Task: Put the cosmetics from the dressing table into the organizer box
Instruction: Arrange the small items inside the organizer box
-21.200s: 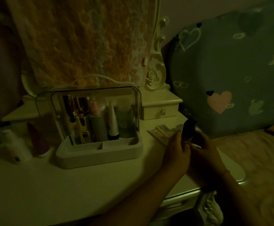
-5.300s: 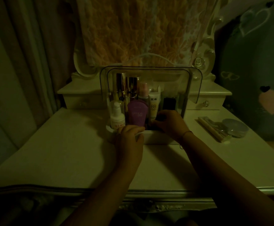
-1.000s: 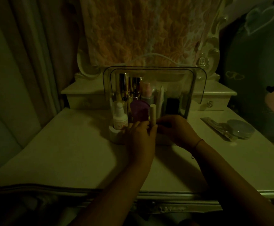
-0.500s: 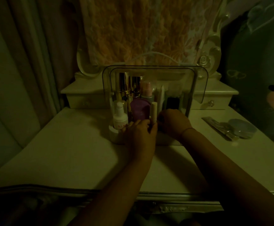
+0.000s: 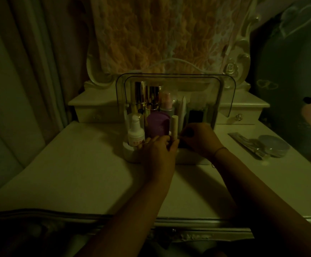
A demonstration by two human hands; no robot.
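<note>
Dim tabletop (image 5: 77,164), organizer box (image 5: 129,154) at centre back, both hands at its front.
The left hand (image 5: 158,152) pinches the foot of an upright pale tube (image 5: 174,125) in the front row; the right hand (image 5: 199,139) sits just beside it with fingers curled, and I cannot tell what it holds. A round compact (image 5: 273,145) lies well to the right, nearer the right hand.

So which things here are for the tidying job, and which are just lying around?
Job: organizer box, cream tube in the left hand, round compact, sachets still on the table.
Just there: flowery cloth, heart-print cover, curtain.
</note>
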